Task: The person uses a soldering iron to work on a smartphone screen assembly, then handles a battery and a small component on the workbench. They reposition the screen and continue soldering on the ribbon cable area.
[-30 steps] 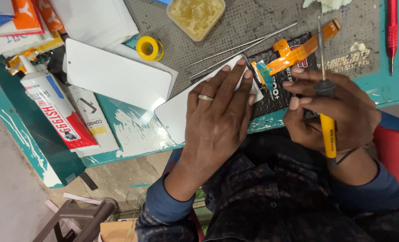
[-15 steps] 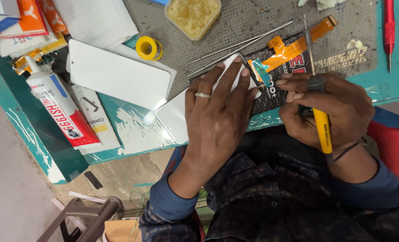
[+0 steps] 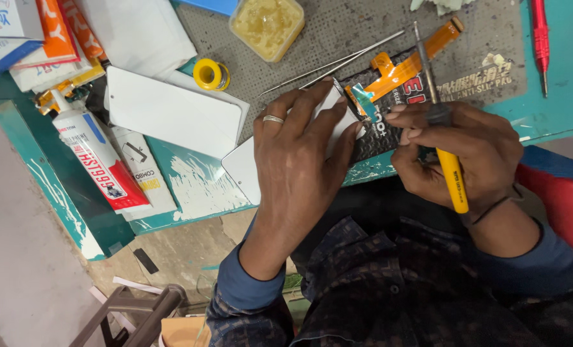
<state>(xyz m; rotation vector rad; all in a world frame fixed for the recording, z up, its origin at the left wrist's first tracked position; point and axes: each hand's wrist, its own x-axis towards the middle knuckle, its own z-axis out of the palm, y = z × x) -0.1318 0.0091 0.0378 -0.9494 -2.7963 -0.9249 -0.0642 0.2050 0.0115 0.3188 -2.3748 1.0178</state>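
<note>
Fingers of left hand spread flat, pressing white panel; right hand grip closed around yellow-handled screwdriver.

I'm at a small phone repair workshop. My worn teal table carries a grey work mat, a roll of solder wire and tweezers near the top middle, a glue tube at left, and a red screwdriver at upper right.
</note>
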